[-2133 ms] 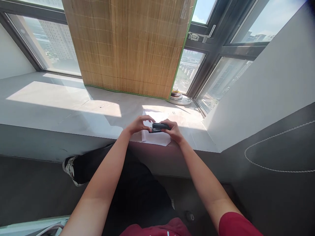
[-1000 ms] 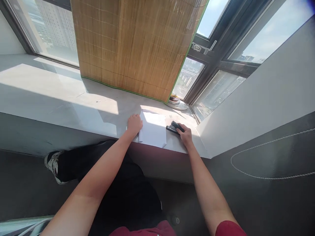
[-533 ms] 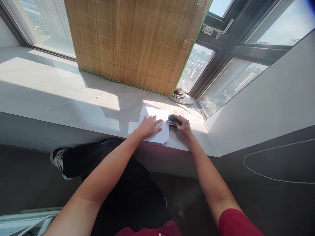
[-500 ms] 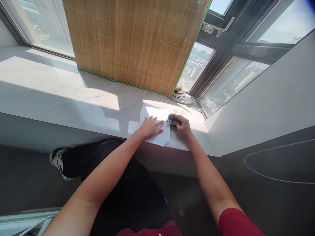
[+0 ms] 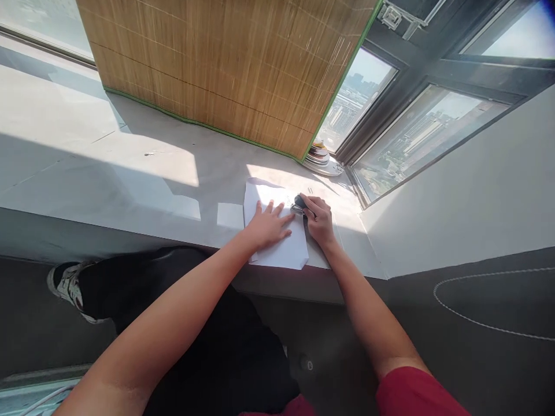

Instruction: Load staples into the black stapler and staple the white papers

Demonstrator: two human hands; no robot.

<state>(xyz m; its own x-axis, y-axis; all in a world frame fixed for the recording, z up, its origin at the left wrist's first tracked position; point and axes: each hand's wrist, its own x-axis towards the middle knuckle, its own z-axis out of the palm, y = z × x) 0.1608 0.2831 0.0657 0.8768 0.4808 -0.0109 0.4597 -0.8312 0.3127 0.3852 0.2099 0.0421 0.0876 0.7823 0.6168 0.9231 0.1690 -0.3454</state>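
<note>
White sheets of paper (image 5: 281, 252) lie on the pale window sill, their lower edge reaching the sill's front edge. My left hand (image 5: 269, 225) rests flat on them with its fingers spread. At the paper's right side, my right hand (image 5: 319, 219) is closed around a black stapler (image 5: 299, 201). The stapler's front end overlaps the paper's right edge, close to my left fingertips. Most of its body is hidden under my right hand. Small dark marks show on the paper beside the stapler.
A bamboo blind (image 5: 225, 75) with green edging hangs down to the sill (image 5: 169, 130) behind the paper. A stack of round plate-like pieces (image 5: 319, 159) sits in the window corner. A white wall (image 5: 451, 185) rises on the right, with a bead chain (image 5: 477, 324) hanging near it.
My view has shifted a little closer to the sill. The stapler's front end now lies slightly further over the paper's right edge. My left hand stays flat on the sheets.
</note>
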